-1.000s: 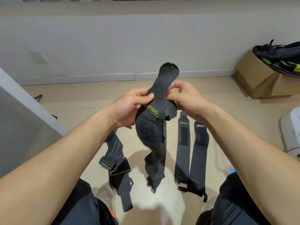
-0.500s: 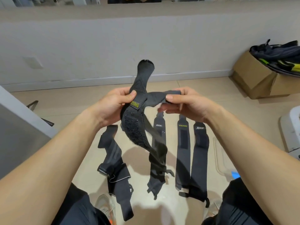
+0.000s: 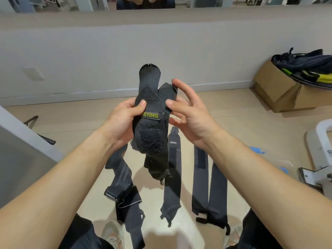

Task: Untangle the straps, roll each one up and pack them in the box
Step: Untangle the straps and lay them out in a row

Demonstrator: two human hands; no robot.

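Strap [image 3: 152, 94] held upright above floor [image 3: 71, 114]: left hand [image 3: 124, 121] grips it, thumb on label [image 3: 150, 115], probably steadying it for rolling. Right hand [image 3: 188, 112] relaxed, fingertips [image 3: 175, 83] touching folded end. Other straps [image 3: 200, 177] lie flat below.

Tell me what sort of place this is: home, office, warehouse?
Likely an office-type workspace or storeroom, not a home: a low grey partition wall, a cardboard box of dark gear, and black straps laid on the tan floor.
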